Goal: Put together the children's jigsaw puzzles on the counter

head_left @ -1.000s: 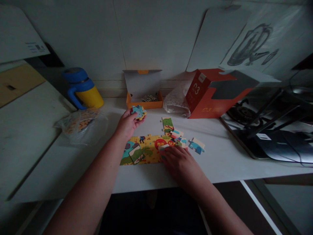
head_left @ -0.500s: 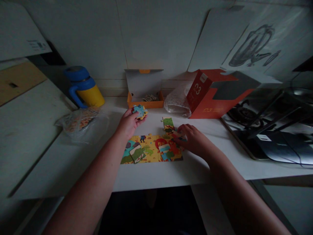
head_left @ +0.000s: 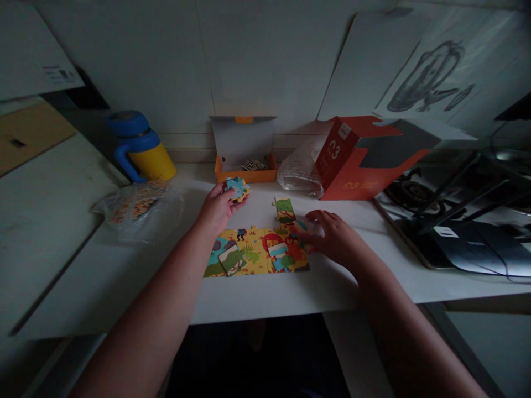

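Observation:
My left hand [head_left: 221,204] is closed around a small stack of jigsaw puzzle pieces [head_left: 236,189], held above the table with a blue and yellow one on top. On the table below, joined pieces form a colourful animal puzzle [head_left: 257,246], showing a lion and a green lizard. Two loose pieces [head_left: 233,260] [head_left: 281,257] lie on top of it. A green piece [head_left: 284,210] stands up from its upper right edge. Beside that, my right hand [head_left: 326,232] hovers with thumb and fingers apart around a light piece [head_left: 304,224]; whether the fingertips touch it I cannot tell.
Behind the puzzle stands an open orange box [head_left: 246,176] with striped pieces inside. To its right are clear plastic wrap [head_left: 301,174] and a red carton [head_left: 352,171]. A blue and yellow jug [head_left: 145,149] and a bagged bundle [head_left: 139,207] stand left; a stove [head_left: 415,199] is at right.
The fingers of my right hand have spread and drawn slightly right, uncovering the light piece beside the green one. My left hand keeps its stack in place.

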Action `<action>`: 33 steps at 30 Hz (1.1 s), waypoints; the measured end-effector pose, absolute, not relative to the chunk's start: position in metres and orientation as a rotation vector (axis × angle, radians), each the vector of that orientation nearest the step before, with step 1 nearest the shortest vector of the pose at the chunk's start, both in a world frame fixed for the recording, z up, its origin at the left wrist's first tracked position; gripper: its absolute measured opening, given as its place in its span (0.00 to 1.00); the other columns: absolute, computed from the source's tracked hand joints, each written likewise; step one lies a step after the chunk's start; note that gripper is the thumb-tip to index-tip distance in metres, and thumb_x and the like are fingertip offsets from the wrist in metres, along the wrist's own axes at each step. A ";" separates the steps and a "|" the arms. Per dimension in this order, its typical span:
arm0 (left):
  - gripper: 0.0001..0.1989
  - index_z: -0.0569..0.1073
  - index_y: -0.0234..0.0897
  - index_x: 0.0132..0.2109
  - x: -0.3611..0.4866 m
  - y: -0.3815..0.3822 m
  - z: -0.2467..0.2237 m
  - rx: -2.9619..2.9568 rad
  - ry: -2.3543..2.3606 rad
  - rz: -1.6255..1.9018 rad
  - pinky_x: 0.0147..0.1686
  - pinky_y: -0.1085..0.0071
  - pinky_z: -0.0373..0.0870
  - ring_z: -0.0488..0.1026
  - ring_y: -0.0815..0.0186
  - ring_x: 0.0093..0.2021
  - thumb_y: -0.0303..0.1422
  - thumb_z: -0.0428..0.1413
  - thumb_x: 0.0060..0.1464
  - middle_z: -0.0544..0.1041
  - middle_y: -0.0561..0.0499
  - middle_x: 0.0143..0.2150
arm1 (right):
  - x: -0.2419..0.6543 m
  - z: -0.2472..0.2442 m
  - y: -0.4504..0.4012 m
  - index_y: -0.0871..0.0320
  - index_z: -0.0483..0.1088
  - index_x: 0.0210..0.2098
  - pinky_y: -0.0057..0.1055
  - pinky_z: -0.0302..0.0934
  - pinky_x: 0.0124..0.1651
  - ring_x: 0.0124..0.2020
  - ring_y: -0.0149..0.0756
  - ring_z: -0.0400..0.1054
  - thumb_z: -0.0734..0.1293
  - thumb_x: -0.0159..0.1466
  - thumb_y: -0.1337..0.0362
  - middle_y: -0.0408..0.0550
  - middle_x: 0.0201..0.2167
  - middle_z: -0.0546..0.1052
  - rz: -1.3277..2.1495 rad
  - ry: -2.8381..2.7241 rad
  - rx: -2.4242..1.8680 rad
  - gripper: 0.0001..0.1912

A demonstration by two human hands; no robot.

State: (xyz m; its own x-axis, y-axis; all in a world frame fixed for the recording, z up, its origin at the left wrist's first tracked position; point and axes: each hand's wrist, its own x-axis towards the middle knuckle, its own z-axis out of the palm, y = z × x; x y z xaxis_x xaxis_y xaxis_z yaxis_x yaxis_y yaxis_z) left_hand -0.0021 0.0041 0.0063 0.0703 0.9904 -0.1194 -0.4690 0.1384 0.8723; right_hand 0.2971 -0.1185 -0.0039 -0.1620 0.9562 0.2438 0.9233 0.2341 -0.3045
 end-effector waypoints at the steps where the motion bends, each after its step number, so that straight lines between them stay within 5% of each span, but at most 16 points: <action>1: 0.12 0.74 0.36 0.48 -0.002 0.004 0.006 0.769 0.874 1.277 0.54 0.53 0.80 0.83 0.56 0.47 0.24 0.59 0.56 0.82 0.42 0.50 | 0.291 -0.005 -0.120 0.54 0.71 0.55 0.53 0.68 0.55 0.53 0.57 0.74 0.71 0.68 0.48 0.58 0.52 0.79 0.126 -2.154 -1.726 0.22; 12: 0.13 0.74 0.37 0.49 -0.003 0.004 0.005 0.772 0.868 1.271 0.53 0.53 0.80 0.83 0.57 0.47 0.24 0.60 0.57 0.82 0.42 0.51 | 0.274 -0.006 -0.124 0.53 0.70 0.57 0.47 0.71 0.51 0.49 0.51 0.76 0.72 0.67 0.51 0.58 0.54 0.77 0.312 -1.979 -1.568 0.22; 16: 0.12 0.75 0.36 0.48 -0.003 0.004 0.005 0.780 0.858 1.284 0.54 0.51 0.79 0.83 0.55 0.46 0.24 0.60 0.57 0.81 0.40 0.52 | 0.279 -0.002 -0.123 0.52 0.71 0.50 0.37 0.70 0.38 0.37 0.42 0.78 0.69 0.70 0.51 0.50 0.43 0.81 0.510 -1.651 -1.585 0.14; 21: 0.11 0.74 0.36 0.48 -0.003 0.004 0.006 0.777 0.880 1.286 0.54 0.52 0.79 0.83 0.56 0.45 0.24 0.59 0.57 0.82 0.41 0.50 | 0.306 0.000 -0.118 0.53 0.74 0.44 0.38 0.69 0.38 0.34 0.43 0.78 0.68 0.69 0.54 0.51 0.39 0.82 0.357 -1.545 -1.815 0.10; 26: 0.11 0.74 0.36 0.48 -0.003 0.004 0.007 0.776 0.876 1.278 0.52 0.54 0.80 0.83 0.58 0.44 0.24 0.59 0.58 0.82 0.41 0.49 | 0.306 0.010 -0.125 0.54 0.77 0.47 0.53 0.68 0.56 0.51 0.55 0.75 0.69 0.69 0.58 0.58 0.50 0.81 0.043 -1.923 -1.753 0.10; 33: 0.13 0.74 0.36 0.48 -0.002 0.002 0.009 0.788 0.886 1.270 0.53 0.55 0.80 0.83 0.58 0.45 0.25 0.60 0.55 0.82 0.41 0.50 | 0.268 0.027 -0.136 0.48 0.75 0.55 0.50 0.67 0.62 0.60 0.51 0.72 0.78 0.61 0.60 0.51 0.59 0.79 0.612 -2.394 -1.375 0.23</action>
State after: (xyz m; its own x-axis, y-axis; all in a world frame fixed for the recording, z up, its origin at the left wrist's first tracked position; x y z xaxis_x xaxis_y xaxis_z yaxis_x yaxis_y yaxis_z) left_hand -0.0025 0.0018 0.0089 0.0738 0.9904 -0.1165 -0.4511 0.1374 0.8819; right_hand 0.2680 -0.1360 0.0273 -0.4899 0.8700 0.0557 0.7367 0.4473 -0.5072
